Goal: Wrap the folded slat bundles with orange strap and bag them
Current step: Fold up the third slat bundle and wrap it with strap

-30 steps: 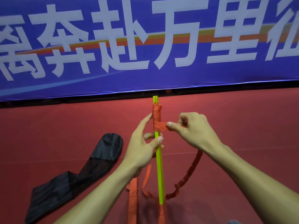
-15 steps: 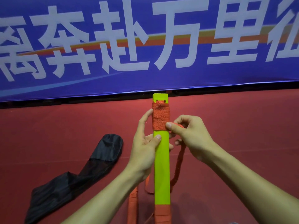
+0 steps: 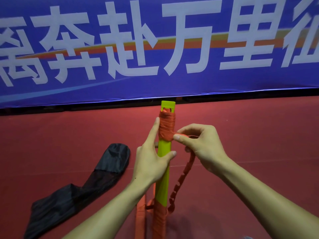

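A lime-green slat bundle (image 3: 163,183) stands upright in front of me. Orange strap (image 3: 166,127) is wound round its upper end, and more orange wrap covers its lower end. My left hand (image 3: 151,161) grips the bundle just below the upper wrap, thumb across the front and forefinger up along the left edge. My right hand (image 3: 200,144) pinches the strap where it leaves the bundle on the right. The loose, crinkled tail of the strap hangs from that hand down to the floor. A black mesh bag (image 3: 81,188) lies flat on the floor to the left.
The floor is red (image 3: 259,135). A blue banner (image 3: 155,49) with large white characters runs along the back. A second orange-wrapped bundle (image 3: 139,219) lies at the bottom, beside the upright one.
The bundle has turned in my left hand from edge-on to face-on. My right hand has carried the strap round the bundle and holds it at the right edge, a little lower on the wrap.
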Available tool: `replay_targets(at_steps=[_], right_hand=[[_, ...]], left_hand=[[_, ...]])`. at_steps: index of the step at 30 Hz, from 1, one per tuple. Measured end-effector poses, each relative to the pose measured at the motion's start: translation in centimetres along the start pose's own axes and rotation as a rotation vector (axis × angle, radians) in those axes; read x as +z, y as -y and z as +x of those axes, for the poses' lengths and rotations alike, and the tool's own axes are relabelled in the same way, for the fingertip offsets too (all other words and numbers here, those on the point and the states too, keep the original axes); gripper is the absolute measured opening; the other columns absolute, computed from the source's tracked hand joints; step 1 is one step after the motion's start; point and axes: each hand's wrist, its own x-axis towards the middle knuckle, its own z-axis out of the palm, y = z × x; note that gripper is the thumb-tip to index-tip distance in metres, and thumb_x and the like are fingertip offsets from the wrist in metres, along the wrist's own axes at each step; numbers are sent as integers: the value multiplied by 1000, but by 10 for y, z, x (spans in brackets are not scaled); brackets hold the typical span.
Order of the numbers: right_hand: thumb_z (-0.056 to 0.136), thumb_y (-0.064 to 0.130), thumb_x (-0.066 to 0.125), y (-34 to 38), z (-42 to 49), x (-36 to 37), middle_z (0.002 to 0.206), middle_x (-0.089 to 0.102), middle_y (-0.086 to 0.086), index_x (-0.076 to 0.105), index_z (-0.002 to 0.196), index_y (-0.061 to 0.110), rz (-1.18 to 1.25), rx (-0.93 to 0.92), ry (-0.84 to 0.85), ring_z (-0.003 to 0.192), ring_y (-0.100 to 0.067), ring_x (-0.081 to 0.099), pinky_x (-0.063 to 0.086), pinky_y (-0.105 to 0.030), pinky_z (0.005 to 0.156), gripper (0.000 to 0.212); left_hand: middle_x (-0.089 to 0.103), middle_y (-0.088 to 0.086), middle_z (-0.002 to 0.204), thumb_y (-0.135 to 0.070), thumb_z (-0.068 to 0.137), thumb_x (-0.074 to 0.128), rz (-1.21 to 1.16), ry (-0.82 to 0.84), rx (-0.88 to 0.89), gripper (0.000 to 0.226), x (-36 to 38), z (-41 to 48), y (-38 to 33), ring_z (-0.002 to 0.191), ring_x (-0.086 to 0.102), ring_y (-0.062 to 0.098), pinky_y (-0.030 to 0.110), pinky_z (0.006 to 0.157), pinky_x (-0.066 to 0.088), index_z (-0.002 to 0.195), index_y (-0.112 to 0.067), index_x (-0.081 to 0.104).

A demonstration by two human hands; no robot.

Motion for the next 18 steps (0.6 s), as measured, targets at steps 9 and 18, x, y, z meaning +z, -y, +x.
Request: replay_targets(at_steps=[9,18], right_hand=[[96,4,55,1,6,-13,57,58,0,69,92,12,-181,-67,163,49,-12,44,39,-24,50,17],[87,26,71,5,9,-17,49,42,7,71,73,13,-240,28,265,50,-10,35,30,-23,52,19]], left_hand=[[71,-9,84,-21,75,87,-56,-44,-52,104,-5,3,6,59,63,9,41,78,59,128,-77,18],[71,-10,94,-17,77,85,-92,14,-33,102,-3,4,10,79,69,15,45,80,60,140,-70,25]])
